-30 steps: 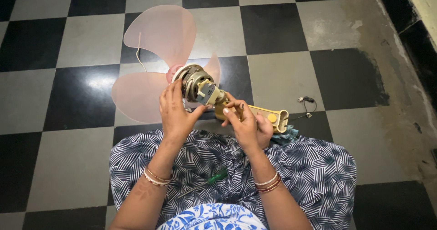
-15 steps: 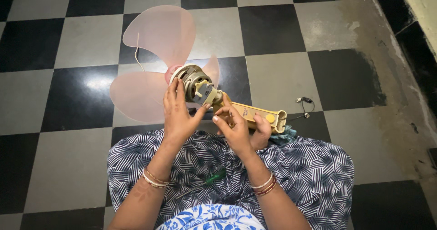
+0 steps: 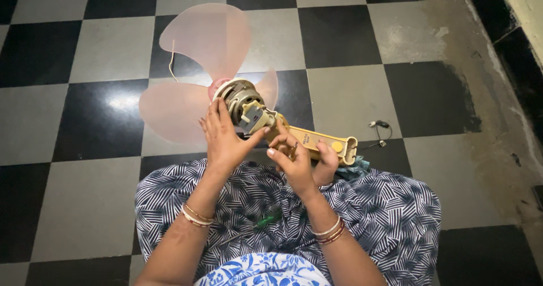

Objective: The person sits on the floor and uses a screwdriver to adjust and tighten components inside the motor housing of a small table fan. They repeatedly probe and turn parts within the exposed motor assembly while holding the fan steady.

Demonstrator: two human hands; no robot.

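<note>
— Where's the fan motor [image 3: 244, 106]?
— Above the lap, pink blades [image 3: 192, 65] on its far side, over the checkered floor [image 3: 350, 37].
— The hands?
— Left hand [image 3: 226, 139] cups the motor, fingers spread; right hand [image 3: 297, 158] curls around the yellow fan neck [image 3: 319, 143].

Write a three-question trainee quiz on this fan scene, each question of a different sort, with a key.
1. True or false: the left hand rests against the bare fan motor.
2. Multiple choice: the pink fan blades are A) lying loose on the lap, B) mounted at the motor over the checkered floor, C) leaning on a wall.
3. Fill in: a screwdriver with a ____ handle lies on the patterned lap cloth.

Key:
1. True.
2. B.
3. Green. The right hand is at the yellow fan body, just behind the motor.
</note>
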